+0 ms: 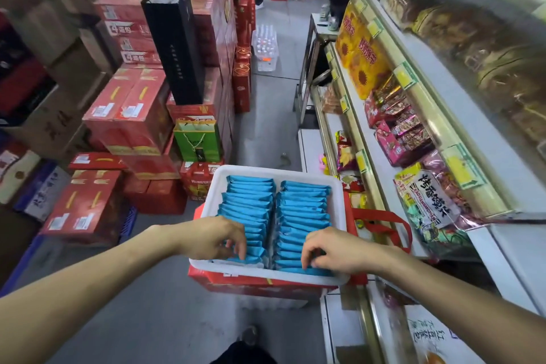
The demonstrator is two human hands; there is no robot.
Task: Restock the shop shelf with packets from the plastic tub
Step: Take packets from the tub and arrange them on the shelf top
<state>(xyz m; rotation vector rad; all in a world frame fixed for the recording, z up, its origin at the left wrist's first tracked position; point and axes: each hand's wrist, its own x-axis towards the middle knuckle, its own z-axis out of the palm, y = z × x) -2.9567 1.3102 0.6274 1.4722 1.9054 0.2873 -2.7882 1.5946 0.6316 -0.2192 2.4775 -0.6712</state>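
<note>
Standing by the aisle, I saw the white plastic tub sitting low in the middle of the frame on a red carton. It was packed with blue packets in two rows that ran away from the person. The packets stood on edge, each long axis lying left to right across the frame, with the top edges facing up.

Both hands were at the near end of the tub. The left hand was over the left row, its fingers curled down and seemingly pinching the top edges of the nearest few packets against the thumb. The right hand did the same at the near end of the right row. How many packets each hand held I could not tell.

The packets lay directly beneath the fingertips, so any lift looked to be straight up out of the row. The shop shelf ran along the right side of the frame, just beside the tub's right wall. That put the right hand nearer to it, while the left would have to cross over the tub. No blue packets could be seen on the shelf.
</note>
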